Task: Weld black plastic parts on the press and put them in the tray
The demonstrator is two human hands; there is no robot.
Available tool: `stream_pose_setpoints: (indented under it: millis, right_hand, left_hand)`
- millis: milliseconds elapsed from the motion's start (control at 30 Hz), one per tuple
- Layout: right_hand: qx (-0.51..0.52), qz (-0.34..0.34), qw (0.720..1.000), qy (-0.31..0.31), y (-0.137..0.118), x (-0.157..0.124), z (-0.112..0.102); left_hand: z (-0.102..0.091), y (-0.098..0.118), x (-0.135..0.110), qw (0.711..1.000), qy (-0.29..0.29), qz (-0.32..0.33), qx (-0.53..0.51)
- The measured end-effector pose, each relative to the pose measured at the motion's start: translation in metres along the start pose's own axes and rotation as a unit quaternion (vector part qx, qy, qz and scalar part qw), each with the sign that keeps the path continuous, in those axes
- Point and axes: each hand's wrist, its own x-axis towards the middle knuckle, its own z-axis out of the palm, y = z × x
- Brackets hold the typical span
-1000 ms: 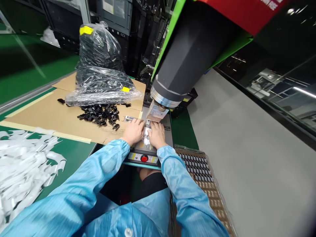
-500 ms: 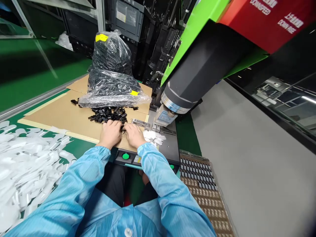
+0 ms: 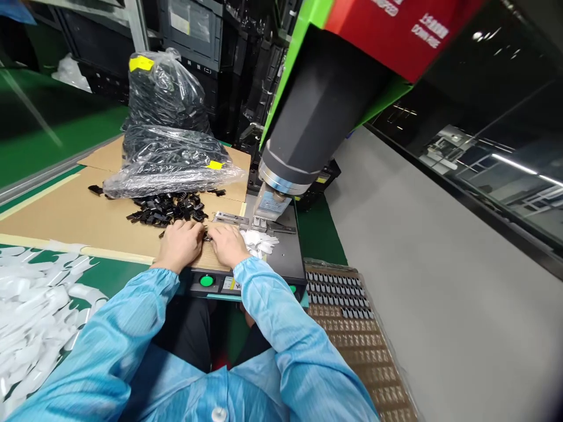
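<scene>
From my remote view, a small glossy black curved piece [image 3: 206,236] sits between my two bare hands, over the brown cardboard sheet [image 3: 88,202]; the fingertips of my left hand [image 3: 178,246] and right hand [image 3: 227,245] look pinched on it from either side, neither clearly nearer. Fingers cover most of it, so I can't tell its long axis. The loose heap of shiny black curved clips [image 3: 169,208] lies just beyond my left fingers. Beside my right hand, thin, smooth white plastic strips [image 3: 261,243] overlap on the flat grey metal machine bed [image 3: 285,261], below the blocky metal press head [image 3: 272,202].
</scene>
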Motion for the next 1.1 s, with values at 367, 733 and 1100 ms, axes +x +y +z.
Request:
stream_pose_setpoints:
  millis: [367,733,1100]
  right_hand:
    - [0.039,0.256,0.953,0.158,0.077,-0.091,-0.042]
    - [-0.012,0.25,0.955,0.16,0.104,-0.076,-0.019]
    - [0.0,0.244,0.961,0.132,0.096,-0.082,-0.036]
  left_hand:
    - [0.001,0.035,0.018,0.994,0.017,0.017,-0.108]
    - [0.007,0.133,0.083,0.994,-0.004,0.083,-0.065]
    - [-0.003,0.133,0.079,0.99,-0.064,0.103,-0.071]
